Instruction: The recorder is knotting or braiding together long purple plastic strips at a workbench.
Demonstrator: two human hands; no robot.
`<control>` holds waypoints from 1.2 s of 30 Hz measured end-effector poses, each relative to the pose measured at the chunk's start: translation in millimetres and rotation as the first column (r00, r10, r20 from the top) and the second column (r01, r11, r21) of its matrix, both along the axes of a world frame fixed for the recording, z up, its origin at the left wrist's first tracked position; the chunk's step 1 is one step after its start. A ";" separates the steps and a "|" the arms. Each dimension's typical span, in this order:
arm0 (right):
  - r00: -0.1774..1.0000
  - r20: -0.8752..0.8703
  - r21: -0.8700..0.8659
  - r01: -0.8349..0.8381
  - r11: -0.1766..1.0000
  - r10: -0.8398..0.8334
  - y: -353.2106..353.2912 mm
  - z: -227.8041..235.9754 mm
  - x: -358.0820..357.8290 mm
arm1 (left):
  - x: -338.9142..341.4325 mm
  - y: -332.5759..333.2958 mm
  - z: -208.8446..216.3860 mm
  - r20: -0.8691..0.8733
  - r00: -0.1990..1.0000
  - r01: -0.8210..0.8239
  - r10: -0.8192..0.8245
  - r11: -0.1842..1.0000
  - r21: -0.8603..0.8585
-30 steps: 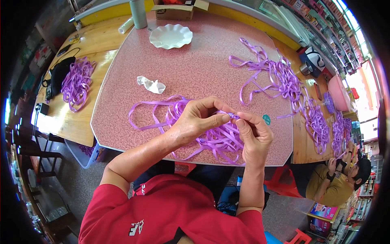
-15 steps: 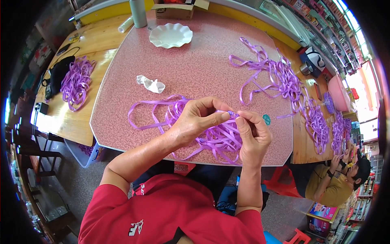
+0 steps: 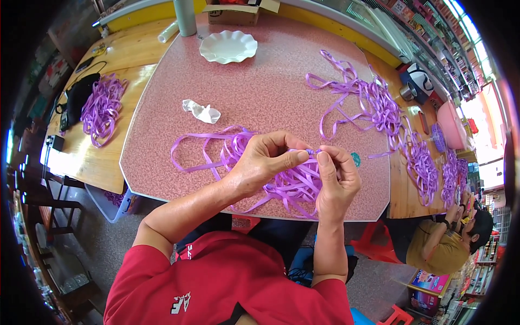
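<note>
Both hands meet above a loose pile of purple ribbon [image 3: 295, 187] on the pink speckled table. My left hand [image 3: 271, 154] pinches a bunched bit of the ribbon between thumb and forefinger. Close beside it, my right hand [image 3: 338, 176] grips the same bit with thumb and forefinger. A small dark purple knot or gather [image 3: 313, 153] shows between the fingertips; its detail is too small to make out. Loops of the pile spread out to the left from under my left wrist.
A crumpled white tissue [image 3: 201, 111] and a white scalloped plate [image 3: 228, 47] lie beyond my hands. More purple ribbon [image 3: 374, 100] heaps at the right, and another bundle [image 3: 103, 111] on the left wooden table. A co-worker [image 3: 447, 238] sits at the lower right.
My right hand has shifted very slightly left, still pinching the ribbon. My left hand stays almost in place. The co-worker's head and hands have moved a little.
</note>
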State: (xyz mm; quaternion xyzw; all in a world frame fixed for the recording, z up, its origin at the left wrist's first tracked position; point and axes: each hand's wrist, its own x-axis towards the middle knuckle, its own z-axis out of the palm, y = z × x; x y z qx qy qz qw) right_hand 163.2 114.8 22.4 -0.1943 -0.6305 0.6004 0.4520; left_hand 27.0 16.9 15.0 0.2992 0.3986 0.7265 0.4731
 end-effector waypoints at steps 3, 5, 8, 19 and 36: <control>1.000 0.009 0.043 0.016 0.999 -0.016 -3.1 0.4 -3.2 | 0.3 0.9 -2.1 0.014 1.000 -0.004 0.004 1.000 0.017; 1.000 0.007 0.049 0.022 0.999 -0.023 -4.1 0.0 -3.8 | 1.2 1.0 -1.8 0.014 1.000 -0.001 0.001 1.000 0.025; 1.000 -0.026 -0.007 -0.017 1.000 0.016 -3.1 -2.8 -3.1 | 2.5 0.5 -0.4 0.037 0.999 0.019 -0.020 0.999 0.032; 0.991 -0.057 -0.172 -0.133 0.976 0.125 8.9 0.7 8.8 | -6.0 4.8 -18.7 0.198 0.980 -0.012 0.006 1.000 0.029; 0.989 -0.076 -0.179 -0.142 0.974 0.130 0.7 -1.2 4.9 | 13.7 1.7 -9.7 -0.027 0.999 -0.039 0.047 0.972 0.233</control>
